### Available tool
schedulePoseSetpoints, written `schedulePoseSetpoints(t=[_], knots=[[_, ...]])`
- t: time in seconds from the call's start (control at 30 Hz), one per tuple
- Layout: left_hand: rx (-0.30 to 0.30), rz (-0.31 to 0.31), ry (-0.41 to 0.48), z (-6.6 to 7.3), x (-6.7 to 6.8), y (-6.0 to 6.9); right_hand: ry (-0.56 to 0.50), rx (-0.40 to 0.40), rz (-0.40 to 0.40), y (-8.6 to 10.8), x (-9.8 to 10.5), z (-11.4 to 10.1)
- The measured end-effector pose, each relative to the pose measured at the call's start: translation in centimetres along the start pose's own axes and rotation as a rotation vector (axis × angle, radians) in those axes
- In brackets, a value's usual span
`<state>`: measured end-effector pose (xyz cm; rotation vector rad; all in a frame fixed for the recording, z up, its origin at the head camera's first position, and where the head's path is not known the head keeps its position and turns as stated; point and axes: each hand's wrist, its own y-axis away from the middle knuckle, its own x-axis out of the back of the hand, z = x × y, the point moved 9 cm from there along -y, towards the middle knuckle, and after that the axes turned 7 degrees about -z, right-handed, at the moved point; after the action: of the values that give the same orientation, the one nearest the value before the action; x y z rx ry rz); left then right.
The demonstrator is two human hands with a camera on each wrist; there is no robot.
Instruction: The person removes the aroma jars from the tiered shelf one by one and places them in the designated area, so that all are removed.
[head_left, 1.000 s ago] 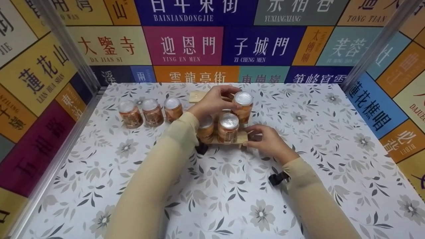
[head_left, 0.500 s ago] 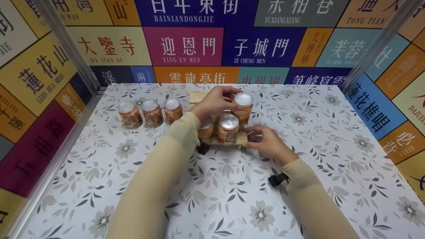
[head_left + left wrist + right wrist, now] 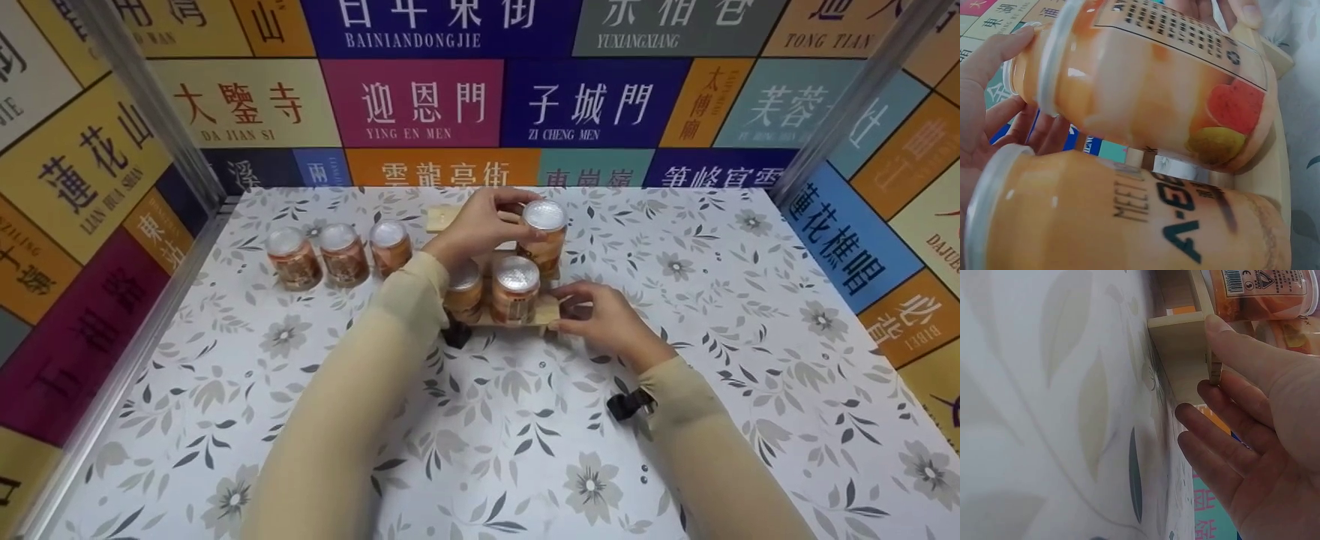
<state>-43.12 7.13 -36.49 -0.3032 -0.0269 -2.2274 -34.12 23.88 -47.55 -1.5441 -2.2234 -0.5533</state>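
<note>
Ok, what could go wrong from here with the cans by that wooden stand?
The left hand holds the back can, reaching past the front-left can, which it might knock over when drawing back. The right hand pinches the end of the wooden stand; a tug could perhaps topple what stands on it.

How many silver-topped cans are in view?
6: three cans in a row at left, two cans on the wooden rack, and one can behind them, held by the left hand. Others may hide behind the left sleeve.
</note>
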Motion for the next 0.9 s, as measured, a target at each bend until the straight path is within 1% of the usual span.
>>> schedulePoseSetpoints(t=[0.07,0.17,0.23,0.33,0.4,0.47,0.6,0.67,0.73,0.9], knots=[[-0.028,0.013,0.002,0.3,0.3,0.0,-0.004,0.002,0.001,0.0,0.0,0.0],[-0.067,0.045,-0.024,0.9,0.9,0.3,-0.011,0.01,0.004,0.0,0.0,0.1],[-0.096,0.065,-0.034,1.2,1.3,0.6,-0.008,0.031,0.008,-0.1,0.0,0.0],[-0.122,0.091,-0.008,1.5,2.0,1.1,0.002,0.059,0.013,-0.1,0.0,-0.1],[-0.123,0.118,0.02,1.6,2.6,1.5,0.004,0.077,0.013,-0.2,0.0,-0.2],[-0.111,0.156,0.035,1.5,3.3,1.8,0.002,0.077,0.013,-0.2,0.0,-0.1],[-0.1,0.223,0.036,1.5,5.1,2.7,-0.004,0.055,0.013,-0.2,0.0,0.0],[-0.097,0.242,0.038,1.3,5.8,3.2,-0.001,0.043,0.012,-0.2,0.0,0.0],[-0.083,0.264,0.046,1.0,6.7,3.8,0.0,0.041,0.008,-0.2,0.0,0.0],[-0.071,0.31,0.078,0.5,8.6,5.5,-0.001,0.061,-0.002,-0.2,-0.1,-0.3]])
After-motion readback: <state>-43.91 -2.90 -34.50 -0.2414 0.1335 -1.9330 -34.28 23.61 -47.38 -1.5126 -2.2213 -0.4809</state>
